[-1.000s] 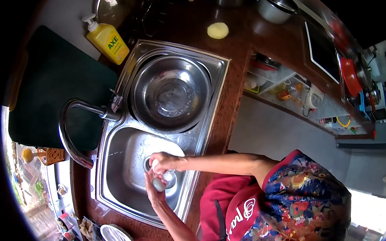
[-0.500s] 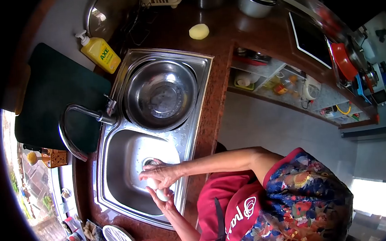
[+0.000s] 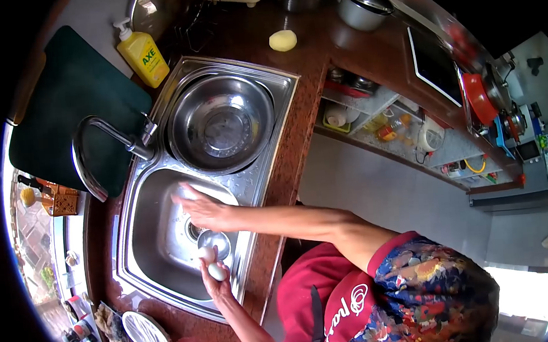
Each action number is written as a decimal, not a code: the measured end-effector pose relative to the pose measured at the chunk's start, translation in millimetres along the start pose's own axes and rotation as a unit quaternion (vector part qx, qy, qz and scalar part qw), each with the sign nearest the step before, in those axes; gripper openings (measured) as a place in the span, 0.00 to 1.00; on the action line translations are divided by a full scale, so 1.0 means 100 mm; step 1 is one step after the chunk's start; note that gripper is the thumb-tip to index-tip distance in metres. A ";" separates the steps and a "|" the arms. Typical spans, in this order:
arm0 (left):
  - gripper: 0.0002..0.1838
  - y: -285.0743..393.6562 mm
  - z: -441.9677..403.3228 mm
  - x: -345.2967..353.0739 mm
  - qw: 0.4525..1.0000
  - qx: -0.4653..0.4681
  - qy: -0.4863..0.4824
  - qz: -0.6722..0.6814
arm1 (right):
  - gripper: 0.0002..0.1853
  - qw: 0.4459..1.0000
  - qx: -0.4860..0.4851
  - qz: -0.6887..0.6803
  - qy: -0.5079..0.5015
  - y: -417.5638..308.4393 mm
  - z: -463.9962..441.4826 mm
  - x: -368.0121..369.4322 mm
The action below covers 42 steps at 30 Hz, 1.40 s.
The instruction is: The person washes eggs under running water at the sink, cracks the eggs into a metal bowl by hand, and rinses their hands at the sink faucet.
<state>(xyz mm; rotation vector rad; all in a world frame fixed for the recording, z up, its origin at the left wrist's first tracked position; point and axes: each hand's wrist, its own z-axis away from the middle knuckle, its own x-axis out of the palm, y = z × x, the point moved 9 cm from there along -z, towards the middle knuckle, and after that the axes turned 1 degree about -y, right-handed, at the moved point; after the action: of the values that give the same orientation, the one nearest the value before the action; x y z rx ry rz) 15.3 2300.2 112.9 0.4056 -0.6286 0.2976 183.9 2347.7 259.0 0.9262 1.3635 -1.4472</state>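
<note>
My left hand (image 3: 218, 284) is closed around two white eggs, an upper egg (image 3: 207, 254) and a lower egg (image 3: 217, 271), above the near part of the sink basin (image 3: 155, 243). Over the basin, my right hand (image 3: 204, 212) is stretched out with its fingers apart. Its fingertips are smeared by motion, beside a pale blur I cannot make out. Below that hand, near the drain, shows a small round metal bowl (image 3: 221, 240), partly covered by the eggs.
A large steel bowl (image 3: 188, 129) fills the other basin. The faucet (image 3: 93, 177) arches beside the sink. A yellow soap bottle (image 3: 144, 59), a green board (image 3: 69, 109) and a peeled potato-like piece (image 3: 283, 41) are around it. A white strainer (image 3: 147, 332) lies near my left arm.
My right hand has moved off the eggs, farther up the basin. The eggs stay in my left hand. The small metal bowl now shows, and the view has shifted slightly.
</note>
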 end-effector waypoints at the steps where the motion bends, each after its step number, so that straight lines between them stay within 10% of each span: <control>1: 0.22 0.01 -0.02 -0.08 0.998 0.033 0.013 -0.046 | 0.25 0.977 -0.051 -0.164 0.129 0.05 0.19 0.14; 9: 0.22 -0.07 0.15 0.33 0.942 0.242 0.103 -0.207 | 0.19 0.888 0.115 -0.233 0.380 0.88 1.89 -0.48; 21: 0.24 0.05 0.22 0.30 0.822 0.423 0.271 -0.267 | 0.13 0.781 0.535 -0.097 0.307 4.37 4.55 0.69; 30: 0.25 0.16 0.33 0.36 0.693 0.399 0.340 -0.495 | 0.45 0.767 0.591 -0.021 0.249 6.29 5.23 0.93; 31: 0.27 0.04 0.39 0.65 0.472 0.478 0.257 -0.694 | 0.49 0.762 0.603 -0.024 0.235 6.51 5.25 0.97; 32: 0.25 0.09 0.45 0.48 0.444 0.480 0.253 -0.713 | 0.53 0.757 0.614 -0.027 0.222 6.72 5.28 1.02; 34: 0.23 0.29 0.45 0.23 0.658 0.401 0.288 -0.569 | 0.61 0.750 0.627 -0.054 0.203 7.04 5.23 1.05; 38: 0.23 0.09 0.44 0.61 0.412 0.363 0.355 -0.757 | 0.55 0.784 0.563 -0.071 0.252 7.66 4.98 1.06; 42: 0.25 0.19 0.38 0.59 0.430 0.426 0.324 -0.727 | 0.47 0.798 0.543 -0.073 0.251 8.22 4.94 1.17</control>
<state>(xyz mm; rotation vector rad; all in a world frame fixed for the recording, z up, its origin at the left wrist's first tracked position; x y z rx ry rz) 34.2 2308.3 182.3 1.5660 0.8935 -0.9906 962.8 1866.9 -51.6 2.0839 0.8427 -2.2556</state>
